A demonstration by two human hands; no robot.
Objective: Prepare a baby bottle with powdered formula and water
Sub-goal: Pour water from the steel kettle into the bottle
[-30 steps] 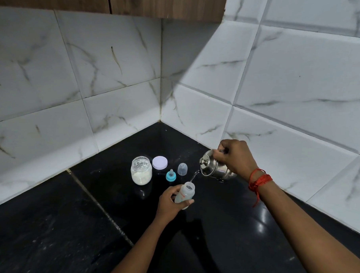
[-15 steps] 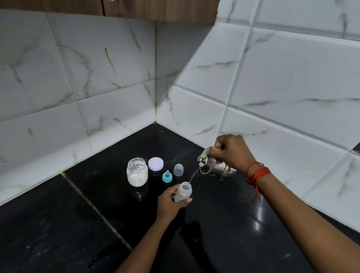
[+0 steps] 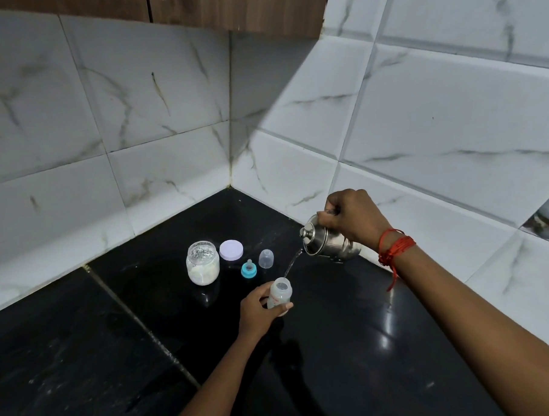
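Right of the formula jar (image 3: 202, 263), steel pot (image 3: 326, 243): right hand (image 3: 354, 220) grip clamped on its handle; tilt gently.
Bottle (image 3: 280, 295): front-right of the jar, left hand (image 3: 257, 307) grip wrapped round it; hold steady.
Water stream (image 3: 293, 263): enters bottle mouth; stop at the mark.

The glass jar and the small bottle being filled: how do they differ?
The jar stands untouched on the counter; the bottle is gripped by the left hand. The jar is squat and wide, the bottle slimmer. The jar holds white powder, while the bottle takes water from the steel pot. Both are see-through and uncapped.
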